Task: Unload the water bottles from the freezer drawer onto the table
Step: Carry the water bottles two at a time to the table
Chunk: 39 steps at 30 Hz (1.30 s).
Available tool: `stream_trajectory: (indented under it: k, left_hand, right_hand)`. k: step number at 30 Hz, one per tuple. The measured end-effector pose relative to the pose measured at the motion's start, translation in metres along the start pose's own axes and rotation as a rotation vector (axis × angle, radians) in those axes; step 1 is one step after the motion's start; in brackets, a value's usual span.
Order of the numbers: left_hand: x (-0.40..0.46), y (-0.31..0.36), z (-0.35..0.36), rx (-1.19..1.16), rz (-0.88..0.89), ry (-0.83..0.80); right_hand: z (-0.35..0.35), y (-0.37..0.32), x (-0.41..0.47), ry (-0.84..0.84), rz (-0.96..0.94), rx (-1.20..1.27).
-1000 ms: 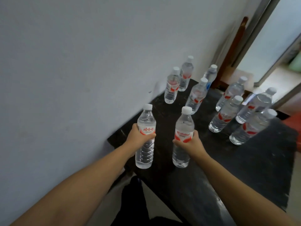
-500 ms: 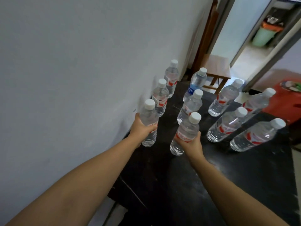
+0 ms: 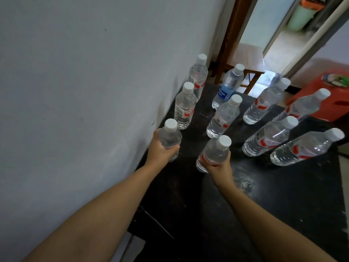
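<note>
Each full bottle looks weighty, stiff and possibly slick (fresh from a freezer), best held round its middle. The left hand (image 3: 160, 150) wraps the left bottle (image 3: 170, 140) near the bench (image 3: 283, 205) wall edge; the right hand (image 3: 220, 169) clasps the right bottle (image 3: 214, 154) beside it, both bases low over the top.

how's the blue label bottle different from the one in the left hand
The blue-label bottle wears a blue label and stands free at the table's far end. The left-hand bottle shows a red-marked label and is gripped by the left hand beside the wall. Both are clear, white-capped and upright.
</note>
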<state>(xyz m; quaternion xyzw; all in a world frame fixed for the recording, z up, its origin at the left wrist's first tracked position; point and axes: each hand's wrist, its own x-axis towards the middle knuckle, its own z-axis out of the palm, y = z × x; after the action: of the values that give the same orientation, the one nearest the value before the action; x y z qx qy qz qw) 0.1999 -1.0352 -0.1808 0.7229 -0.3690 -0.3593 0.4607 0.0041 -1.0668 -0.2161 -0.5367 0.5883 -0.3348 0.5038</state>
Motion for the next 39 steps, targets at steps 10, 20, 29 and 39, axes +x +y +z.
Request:
stream_trajectory:
  k: [10,20,29,39]
  left_hand:
    - [-0.003,-0.006,0.0,0.004,-0.006,-0.01]
    - [-0.042,-0.023,-0.01,0.153,-0.227,0.04]
    - [-0.134,-0.02,-0.008,0.299,-0.228,0.119]
    - [-0.308,-0.076,-0.018,0.584,-0.446,-0.004]
  right_hand:
    - [-0.005,0.002,0.001,-0.067,-0.026,-0.017]
    - [-0.025,0.019,-0.021,-0.193,0.254,-0.103]
    - [-0.033,0.015,-0.075,-0.57,0.152,-0.544]
    - [-0.005,0.021,-0.181,-1.238,-0.366,-1.31]
